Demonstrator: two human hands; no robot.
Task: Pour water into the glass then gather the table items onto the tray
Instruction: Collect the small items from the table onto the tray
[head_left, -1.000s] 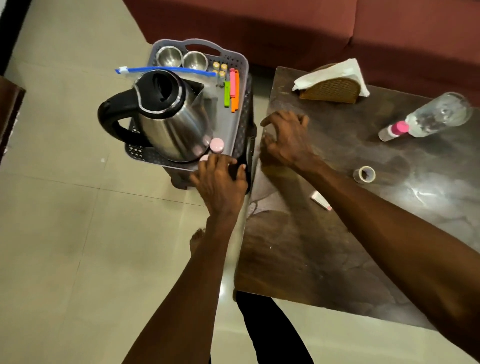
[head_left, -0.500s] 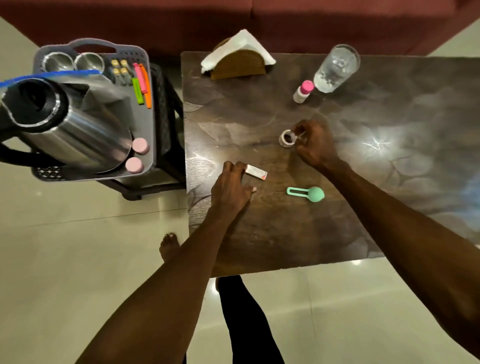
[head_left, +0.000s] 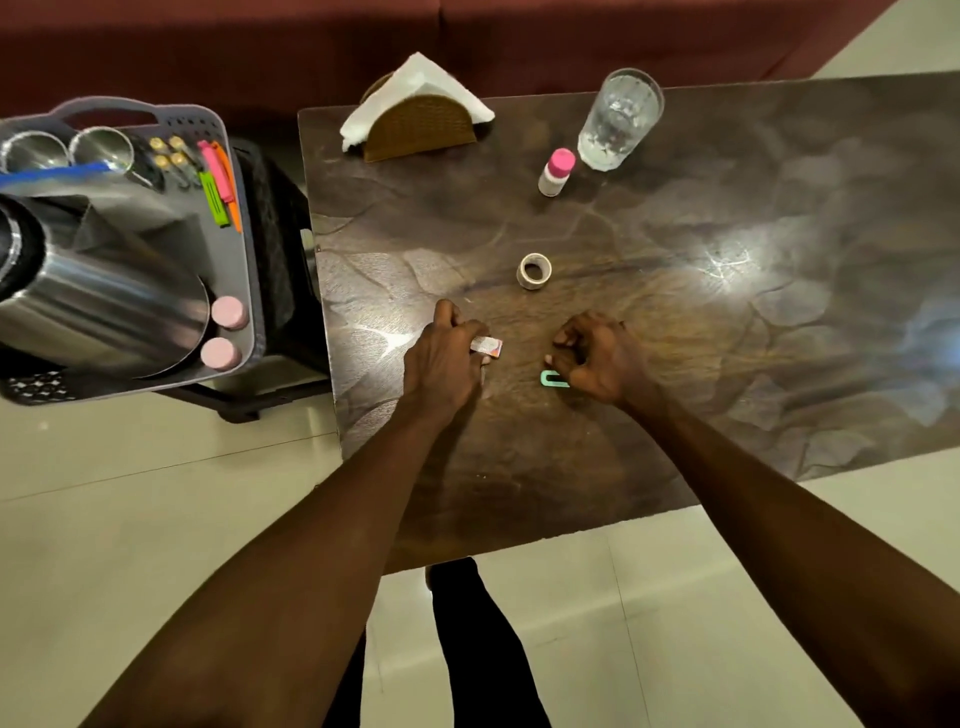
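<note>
A glass (head_left: 621, 119) with water stands at the far side of the dark table (head_left: 753, 353). Beside it is a small white bottle with a pink cap (head_left: 556, 171). A tape roll (head_left: 534, 270) lies mid-table. My left hand (head_left: 444, 364) pinches a small white packet (head_left: 488, 345) just above the tabletop. My right hand (head_left: 600, 358) is curled over a green clip (head_left: 551, 379); only the clip's looped end shows. The grey tray (head_left: 247, 270) sits on a stool to the left of the table and carries a steel kettle (head_left: 104, 306).
A wicker napkin holder (head_left: 421, 127) stands at the table's far left edge. On the tray are two steel cups (head_left: 101, 148), coloured markers (head_left: 218, 182), two pink caps (head_left: 227, 312) and a zip bag. A maroon sofa lies behind; tiled floor in front.
My left hand has closed on the white packet and lifted its end. My right hand left the tape roll, came nearer and curled over the green clip.
</note>
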